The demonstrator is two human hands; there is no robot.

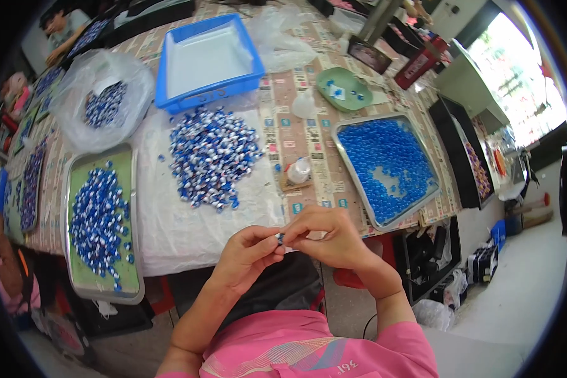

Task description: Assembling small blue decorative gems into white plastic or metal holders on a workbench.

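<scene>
In front of my body, over the table's near edge, my left hand (pixel 242 255) pinches a small blue-and-white bead-like piece (pixel 280 239) between thumb and fingers. My right hand (pixel 331 239) is closed too, its fingertips meeting the same piece from the right and partly covering it. Beyond my hands a loose pile of blue-and-white pieces (pixel 214 154) lies on a white plastic sheet (pixel 160 233). To the right, a metal tray (pixel 353 183) holds many translucent blue pieces (pixel 387 154). Between them stands a small white-capped bottle (pixel 299 169) on a little block.
At the left lie a green-bottomed metal tray (pixel 137 252) of blue-and-white pieces and a clear plastic bag (pixel 69 116) with more. A blue bin (pixel 211 96), green dish (pixel 327 79) and phone-like screen (pixel 368 55) stand farther back. A black box (pixel 450 120) is at right. Other people sit at left.
</scene>
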